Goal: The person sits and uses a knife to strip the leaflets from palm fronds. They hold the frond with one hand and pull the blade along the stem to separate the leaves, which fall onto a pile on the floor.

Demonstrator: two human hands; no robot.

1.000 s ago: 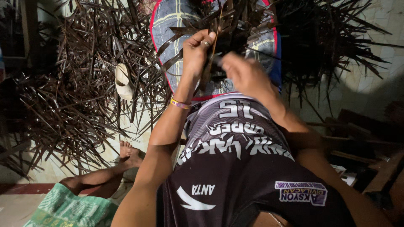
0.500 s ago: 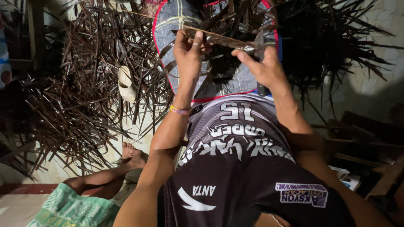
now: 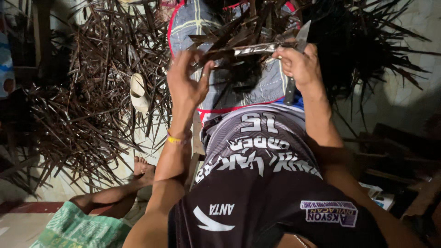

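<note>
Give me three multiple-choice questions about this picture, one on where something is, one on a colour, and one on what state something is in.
1. Where does the pale sandal lie?
A. among the dry leaf strips on the floor
B. on the person's lap
C. in the right hand

2. What colour is the band on the left wrist?
A. blue
B. yellow
C. white

3. What is the right hand doing?
A. hanging empty
B. resting flat on the floor
C. gripping a knife

Answers: 1 A, strips surround it on the floor. 2 B, it shows yellow at the wrist. 3 C, fingers wrap the handle, blade up.
</note>
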